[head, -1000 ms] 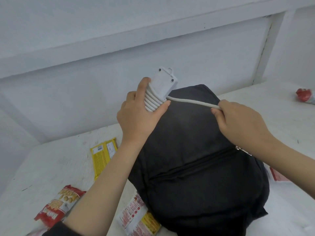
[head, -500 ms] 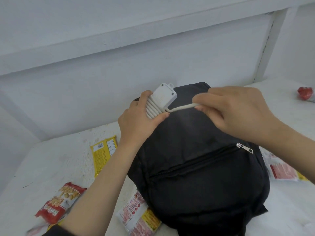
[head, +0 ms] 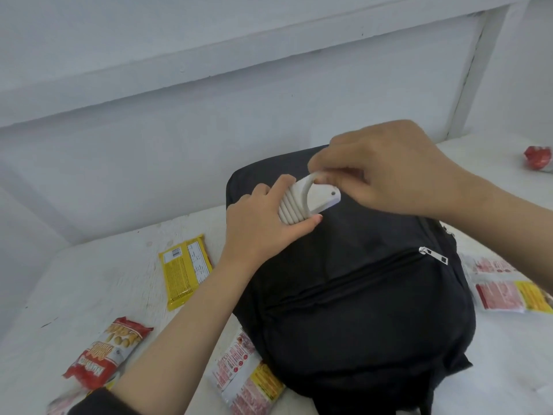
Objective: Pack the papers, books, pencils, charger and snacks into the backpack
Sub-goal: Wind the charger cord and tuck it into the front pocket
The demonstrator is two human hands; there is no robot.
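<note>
Winding the cable: judged the step in hand; one loop of cable (head: 305,187) arches over the white charger (head: 317,202), just above the top end of the backpack (head: 359,310).
Left hand: your left hand (head: 260,235) grips the coiled end of the charger, thumb beneath.
Right hand: your right hand (head: 389,175) pinches the cable end at the charger body.
Technique: lay this turn snug beside the others and tuck the end under, so the coil cannot spring loose inside the backpack.
Backpack: lies flat; its front zip (head: 434,256) looks closed, so you will need an opening.
Snacks: packets (head: 185,274) lie left, right and near side of the backpack, unpacked.
</note>
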